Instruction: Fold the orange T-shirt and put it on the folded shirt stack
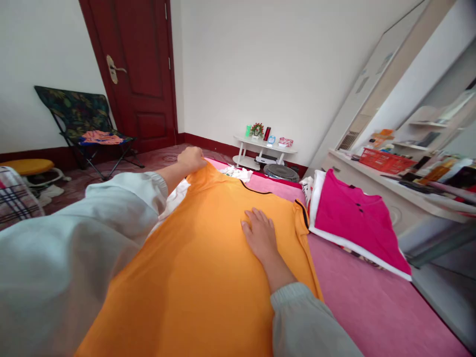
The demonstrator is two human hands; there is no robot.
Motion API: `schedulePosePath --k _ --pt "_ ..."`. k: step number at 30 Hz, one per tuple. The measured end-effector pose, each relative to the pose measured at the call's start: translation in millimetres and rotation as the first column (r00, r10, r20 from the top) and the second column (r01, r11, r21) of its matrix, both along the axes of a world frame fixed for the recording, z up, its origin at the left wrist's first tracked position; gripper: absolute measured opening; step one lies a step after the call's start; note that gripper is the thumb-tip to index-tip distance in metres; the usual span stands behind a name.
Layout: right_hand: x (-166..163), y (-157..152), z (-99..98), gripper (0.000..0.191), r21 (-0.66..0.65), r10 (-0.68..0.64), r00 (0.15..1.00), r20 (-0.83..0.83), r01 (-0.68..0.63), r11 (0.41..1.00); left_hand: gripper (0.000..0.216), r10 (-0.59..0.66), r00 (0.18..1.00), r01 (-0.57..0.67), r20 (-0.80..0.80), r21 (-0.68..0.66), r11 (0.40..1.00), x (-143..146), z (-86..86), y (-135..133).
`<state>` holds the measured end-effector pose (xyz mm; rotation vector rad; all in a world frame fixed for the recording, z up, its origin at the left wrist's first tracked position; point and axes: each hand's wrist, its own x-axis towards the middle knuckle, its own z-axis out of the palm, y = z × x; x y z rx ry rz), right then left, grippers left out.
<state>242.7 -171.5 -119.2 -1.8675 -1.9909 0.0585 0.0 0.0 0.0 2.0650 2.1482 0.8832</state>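
The left grip (192, 159), a bare hand in a pale grey-blue sleeve (122, 198), is closed on the far left shoulder area of a large orange fabric T-shirt (211, 248) with dark trim at its neckline and at its right cuff. The right grip (259, 230), a bare hand in a matching sleeve, lies spread and palm down on the chest of that shirt, with its fingers only lightly parted and nothing clasped. The shirt stretches out between the two grips and runs back beneath the right grip toward the wearer, over a flat pink cloth surface (357, 302).

Just under the left grip, white cloth (176, 198) shows along the shirt's edge. More crumpled white fabric (238, 173) lies beyond the neckline, ahead of the right grip. To the right of the right grip, well apart from it, a folded magenta garment with dark buttons (355, 210) rests on a white folded piece (320, 198). Farther right stands a white dresser (401, 191) bearing a red plastic basket (385, 159).

Well beyond the left grip, to its left, is a dark leaf-patterned folding chair (74, 109) holding a salmon cloth (100, 137). Past both grips, by the wall, a low white stand (266, 143) carries a potted plant with red blooms (256, 130).
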Motion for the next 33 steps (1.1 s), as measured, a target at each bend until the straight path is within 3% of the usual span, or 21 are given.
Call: schedulePosePath --k 3,6,7,9,11,12,15,17,20,24,28,33 --pt "2 0 0.5 0.043 0.039 0.016 0.999 -0.045 -0.015 0.999 0.02 -0.165 0.96 0.168 0.227 0.006 0.986 36 16.1 -16" --pt "7 2 -0.6 0.051 0.081 0.017 0.986 -0.167 -0.003 0.997 0.03 -0.309 0.897 0.331 0.317 -0.018 0.943 75 11.7 -45" --pt "8 3 -1.3 0.054 0.088 0.013 0.973 -0.232 0.008 0.996 0.035 -0.37 0.861 0.407 0.348 -0.037 0.913 83 5.6 -57" --pt "10 5 -2.6 0.059 0.096 0.01 0.929 -0.369 0.028 0.995 0.047 -0.517 0.725 0.611 0.455 -0.077 0.788 88 -10.5 -83" --pt "12 6 -3.4 0.061 0.099 0.018 0.888 -0.46 0.031 0.995 0.056 -0.576 0.654 0.707 0.49 -0.125 0.696 74 -28.0 -112" --pt "12 6 -3.5 0.061 0.099 0.021 0.88 -0.475 0.03 0.995 0.059 -0.581 0.686 0.695 0.438 -0.159 0.701 61 -35.9 -126" --pt "12 6 -2.8 0.06 0.126 0.031 0.897 -0.441 0.027 0.992 0.061 -0.536 0.842 0.532 0.061 -0.253 0.808 8 -51.7 -167" --pt "11 6 -2.1 0.061 0.149 0.037 0.915 -0.402 0.025 0.989 0.063 -0.471 0.874 0.411 -0.121 -0.333 0.849 -29 -55.5 -194" --pt "9 6 -0.1 0.066 0.155 0.022 0.934 -0.356 0.036 0.987 0.059 -0.364 0.893 0.241 -0.264 -0.404 0.883 -70 -54.1 -228" --pt "7 13 5.8 0.053 0.12 -0.019 0.926 -0.377 0.07 0.99 0.031 -0.34 0.912 0.177 -0.231 -0.526 0.832 -95 -49.9 -263" --pt "4 30 10.5 0.016 -0.026 -0.037 0.794 -0.606 0.027 0.999 0.013 -0.383 0.912 0.242 -0.146 -0.563 0.791 -104 -54.0 -284" --pt "-10 44 7.2 0.025 -0.021 0.003 0.61 -0.792 -0.033 0.999 0.006 -0.41 0.907 0.403 0.1 -0.49 0.773 -107 -58.3 -298"
